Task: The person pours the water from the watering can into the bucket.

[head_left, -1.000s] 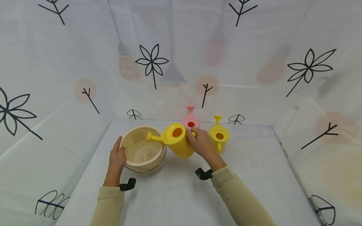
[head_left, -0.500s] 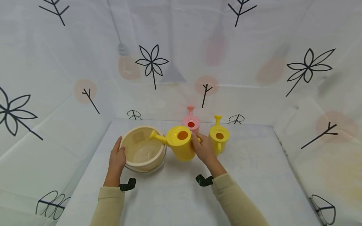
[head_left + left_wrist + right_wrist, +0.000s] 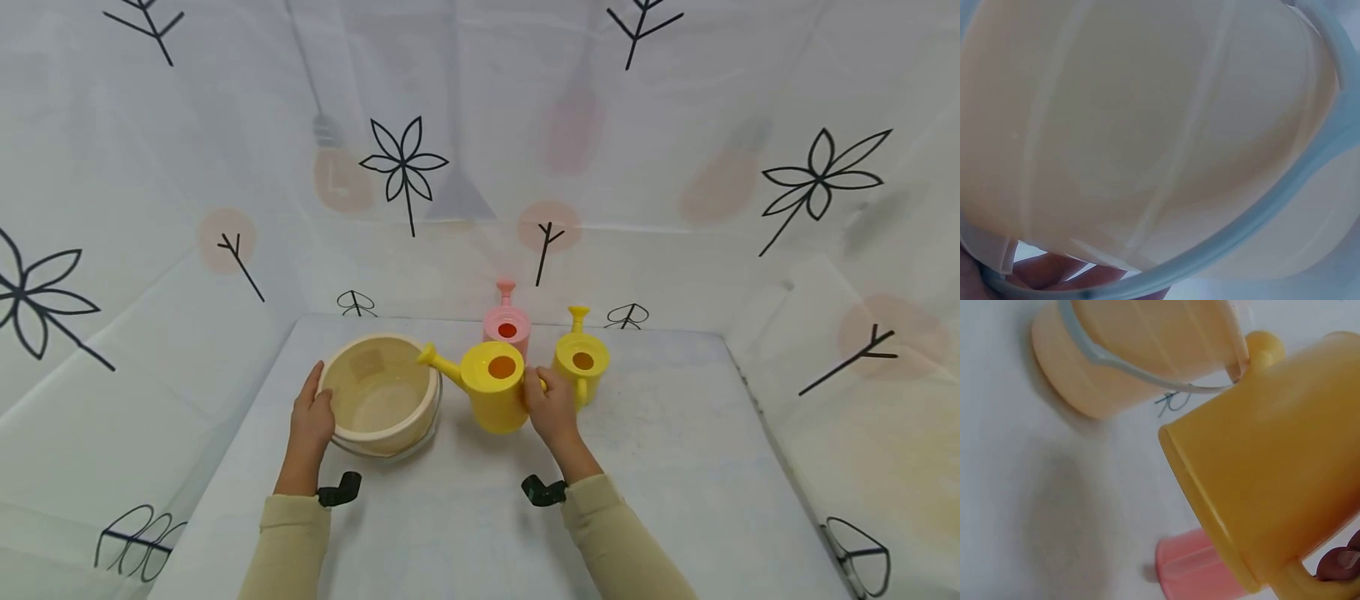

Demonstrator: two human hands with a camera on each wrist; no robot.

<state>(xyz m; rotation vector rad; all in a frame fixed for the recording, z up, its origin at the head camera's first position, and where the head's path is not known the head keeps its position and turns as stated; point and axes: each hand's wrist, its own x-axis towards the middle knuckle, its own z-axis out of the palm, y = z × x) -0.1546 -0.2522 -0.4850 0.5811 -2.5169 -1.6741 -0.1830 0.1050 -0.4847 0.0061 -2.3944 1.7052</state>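
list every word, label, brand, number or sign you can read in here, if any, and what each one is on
None: no readable text in any view.
Cream bucket, held yellow watering can, other yellow watering can, pink watering can: no lettering visible.
Backdrop: only printed drawings.
Printed light bulb: a faint mark, too blurred to read.
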